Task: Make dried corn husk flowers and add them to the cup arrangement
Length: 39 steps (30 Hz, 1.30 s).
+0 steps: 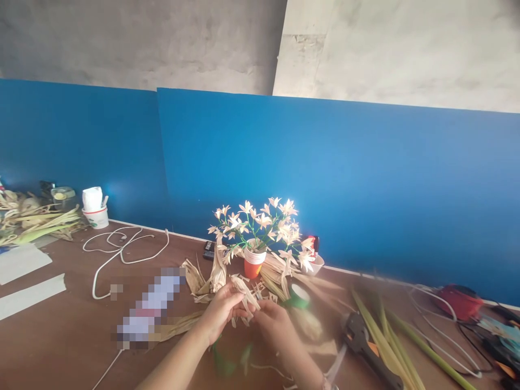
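Observation:
Both hands meet low in the middle of the view, just in front of an orange paper cup [253, 267] full of pale husk flowers [263, 219] on green stems. My left hand [224, 307] pinches a strip of dry corn husk [245, 291] that sticks up from the fingers. At the strip's lower end my right hand [273, 320] is closed on the same husk, its fingertips touching those of the left. Small husk scraps lie under and around the fingers. A roll of green tape [298, 297] rests just beyond the right hand.
A black glue gun [369, 346] lies at right beside long green leaves [388, 341]. A white cable [119, 252] coils at left, near a blurred-out phone-like object [151, 309]. White paper cups [96, 210] and a husk pile [36, 219] stand far left. A blue partition [325, 179] runs behind.

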Motion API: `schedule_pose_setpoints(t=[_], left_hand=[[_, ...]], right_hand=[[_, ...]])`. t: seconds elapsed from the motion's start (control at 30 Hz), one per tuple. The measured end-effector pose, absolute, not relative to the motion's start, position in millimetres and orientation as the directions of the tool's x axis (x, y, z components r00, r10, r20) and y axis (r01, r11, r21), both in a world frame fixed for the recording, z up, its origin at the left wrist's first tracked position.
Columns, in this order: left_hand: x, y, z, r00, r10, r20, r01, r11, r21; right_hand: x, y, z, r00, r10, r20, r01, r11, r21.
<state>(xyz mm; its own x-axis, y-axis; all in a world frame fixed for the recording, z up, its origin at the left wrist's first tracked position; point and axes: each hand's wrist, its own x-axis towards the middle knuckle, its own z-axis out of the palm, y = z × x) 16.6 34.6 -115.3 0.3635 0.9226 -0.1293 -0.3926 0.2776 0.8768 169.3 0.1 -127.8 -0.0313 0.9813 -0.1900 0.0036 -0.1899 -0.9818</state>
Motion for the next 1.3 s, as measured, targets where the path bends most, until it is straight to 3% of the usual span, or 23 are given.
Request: schedule_pose_setpoints(t=[0.27, 0.57, 0.73, 0.9, 1.13, 1.3], left_hand=[[20, 34, -117, 0.351, 0.927, -0.129, -0.418, 0.278, 0.865], [22, 28, -110, 0.353, 0.928, -0.122, -0.435, 0.278, 0.856], [25, 25, -111, 0.356, 0.926, -0.128, -0.354, 0.260, 0.898], [29, 26, -113, 0.257, 0.959, -0.123, -0.304, 0.200, 0.931], [31, 23, -110, 0.298, 0.953, -0.052, -0.186, 0.111, 0.976], [33, 16, -104, 0.383, 0.923, -0.030, -0.197, 0.114, 0.974]], right_hand=[[169, -3, -120, 0.045, 0.998, -0.039, 0.161, -0.046, -0.986], [167, -4, -121, 0.019, 0.992, -0.122, 0.078, -0.123, -0.989], [170, -3, -127, -0.036, 0.982, -0.183, -0.007, -0.184, -0.983], [171, -5, -122, -0.001, 0.979, -0.204, 0.109, -0.202, -0.973], [173, -6, -114, 0.077, 0.994, 0.075, 0.242, 0.054, -0.969], [171, -6, -113, 0.075, 0.996, 0.046, 0.155, 0.034, -0.987]])
